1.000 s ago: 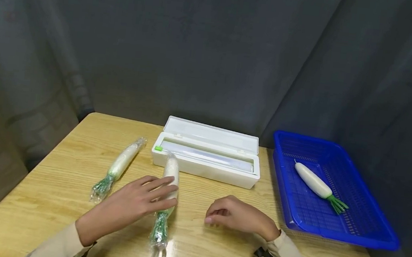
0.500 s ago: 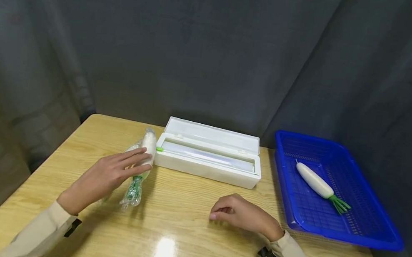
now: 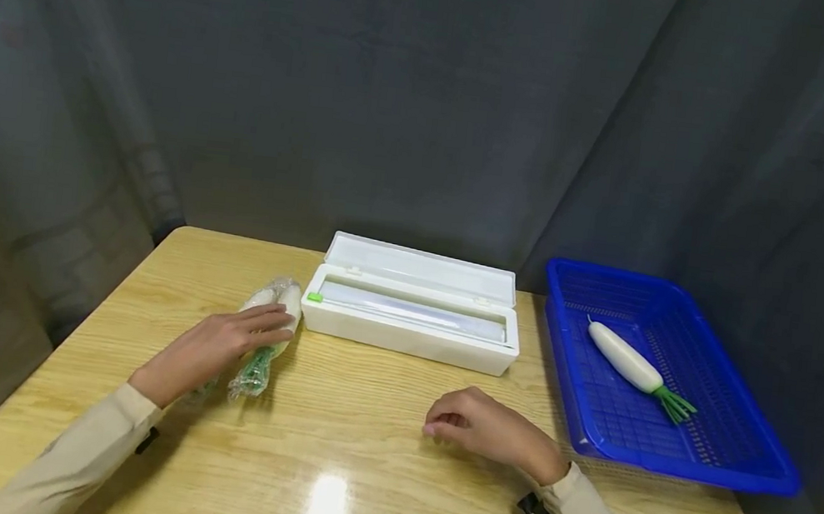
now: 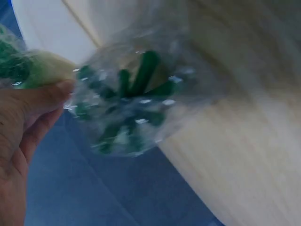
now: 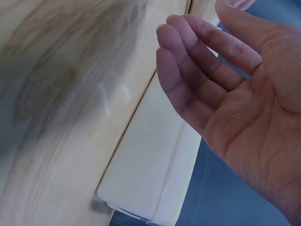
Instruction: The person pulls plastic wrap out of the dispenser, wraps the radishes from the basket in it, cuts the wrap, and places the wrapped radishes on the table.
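Note:
Beside the white box, my left hand (image 3: 210,345) holds a film-wrapped white radish (image 3: 292,298) from above, its green stems toward me. A second wrapped radish (image 3: 258,299) lies just left of it, mostly hidden by the hand. In the left wrist view, my thumb (image 4: 59,92) is at the pale body of one radish (image 4: 51,68), and bunched green stems in clear film (image 4: 136,101) show near the camera. My right hand (image 3: 488,428) hovers over or rests on the table, fingers loosely curled around nothing; the right wrist view shows its bare palm (image 5: 254,127).
A white cling-film box (image 3: 404,336), lid raised, stands at the back middle with a roll inside and a green slider (image 3: 315,297) at its left end. To the right, a blue basket (image 3: 579,392) contains an unwrapped radish (image 3: 623,357). A dark curtain (image 3: 398,105) hangs behind the table (image 3: 374,471).
My left hand has carried the wrapped radish from the middle of the table leftward, up against the other wrapped one, and lowered it there. The right hand has barely moved.

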### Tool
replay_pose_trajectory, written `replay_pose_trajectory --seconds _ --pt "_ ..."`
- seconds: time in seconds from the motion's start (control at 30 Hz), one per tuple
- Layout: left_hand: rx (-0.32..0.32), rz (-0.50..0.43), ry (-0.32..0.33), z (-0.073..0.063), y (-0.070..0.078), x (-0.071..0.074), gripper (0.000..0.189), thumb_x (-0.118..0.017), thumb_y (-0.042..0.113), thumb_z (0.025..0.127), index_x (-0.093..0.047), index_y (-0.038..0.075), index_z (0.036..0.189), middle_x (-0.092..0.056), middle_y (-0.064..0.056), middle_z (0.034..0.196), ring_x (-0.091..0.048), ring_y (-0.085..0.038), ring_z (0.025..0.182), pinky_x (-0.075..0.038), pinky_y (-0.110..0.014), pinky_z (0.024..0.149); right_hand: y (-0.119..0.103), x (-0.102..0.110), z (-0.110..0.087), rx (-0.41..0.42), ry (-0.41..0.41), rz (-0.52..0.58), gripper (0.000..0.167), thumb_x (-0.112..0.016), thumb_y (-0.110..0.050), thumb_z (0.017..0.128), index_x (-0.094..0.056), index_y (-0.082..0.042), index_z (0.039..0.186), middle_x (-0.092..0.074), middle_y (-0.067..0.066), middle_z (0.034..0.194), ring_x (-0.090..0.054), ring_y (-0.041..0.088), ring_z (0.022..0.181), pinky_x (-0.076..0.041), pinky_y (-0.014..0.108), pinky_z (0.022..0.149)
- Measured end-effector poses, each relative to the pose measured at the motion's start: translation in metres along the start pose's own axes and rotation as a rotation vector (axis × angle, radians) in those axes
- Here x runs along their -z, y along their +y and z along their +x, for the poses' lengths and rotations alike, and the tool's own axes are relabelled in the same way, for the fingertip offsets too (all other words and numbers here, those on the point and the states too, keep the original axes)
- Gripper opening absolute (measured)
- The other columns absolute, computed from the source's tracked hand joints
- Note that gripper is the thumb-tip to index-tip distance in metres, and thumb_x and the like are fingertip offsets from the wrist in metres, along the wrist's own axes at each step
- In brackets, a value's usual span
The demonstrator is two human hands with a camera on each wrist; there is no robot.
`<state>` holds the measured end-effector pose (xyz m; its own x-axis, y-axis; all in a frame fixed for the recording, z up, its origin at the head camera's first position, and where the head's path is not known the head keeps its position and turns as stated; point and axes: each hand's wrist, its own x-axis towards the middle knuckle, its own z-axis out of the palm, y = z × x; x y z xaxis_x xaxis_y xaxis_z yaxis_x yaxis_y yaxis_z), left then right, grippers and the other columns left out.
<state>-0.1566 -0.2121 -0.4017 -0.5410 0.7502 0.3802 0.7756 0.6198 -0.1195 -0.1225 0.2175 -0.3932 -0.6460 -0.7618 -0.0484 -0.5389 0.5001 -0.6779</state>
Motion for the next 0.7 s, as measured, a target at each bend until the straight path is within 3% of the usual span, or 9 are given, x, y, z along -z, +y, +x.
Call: replay_pose_trajectory --seconds 0.13,0.37,0.53,0.7 --pt "-0.013 0.017 -0.032 -0.003 -0.002 -0.007 0.068 -0.079 -0.015 0.079 -0.065 0.007 0.141 -0.060 -0.012 0.149 -0.057 -0.031 0.138 -0.060 -0.041 0.091 -0.003 0.000 0.000 -0.013 0.020 -0.051 0.017 -0.065 -0.020 0.105 -0.078 -0.010 0.099 -0.073 -0.003 0.090 -0.055 -0.003 0.075 -0.052 0.019 0.068" --pt "-0.016 -0.063 -0.043 -0.007 -0.005 -0.015 0.060 -0.071 -0.018 0.083 -0.065 0.006 0.138 -0.062 -0.011 0.145 -0.058 -0.033 0.134 -0.058 -0.045 0.097 -0.005 0.004 0.000 -0.043 0.072 -0.128 0.007 -0.070 -0.012 0.101 -0.077 -0.011 0.099 -0.074 -0.006 0.095 -0.061 -0.001 0.084 -0.055 0.023 0.075" --pt "-0.005 -0.070 -0.041 -0.002 -0.003 -0.017 0.058 -0.074 -0.025 0.078 -0.071 0.004 0.128 -0.065 -0.013 0.140 -0.060 -0.035 0.132 -0.058 -0.046 0.097 -0.005 0.007 -0.001 -0.095 0.112 -0.169 0.006 -0.072 -0.008 0.100 -0.077 -0.011 0.098 -0.074 -0.004 0.096 -0.060 -0.001 0.085 -0.055 0.023 0.076" --pt "0.029 -0.089 -0.036 0.004 0.000 -0.019 0.050 -0.076 -0.025 0.076 -0.075 0.007 0.115 -0.069 -0.014 0.131 -0.065 -0.036 0.125 -0.058 -0.051 0.096 -0.005 0.009 -0.002 -0.074 0.212 -0.279 0.006 -0.073 -0.005 0.098 -0.076 -0.011 0.096 -0.071 -0.006 0.090 -0.058 0.001 0.079 -0.052 0.022 0.070"
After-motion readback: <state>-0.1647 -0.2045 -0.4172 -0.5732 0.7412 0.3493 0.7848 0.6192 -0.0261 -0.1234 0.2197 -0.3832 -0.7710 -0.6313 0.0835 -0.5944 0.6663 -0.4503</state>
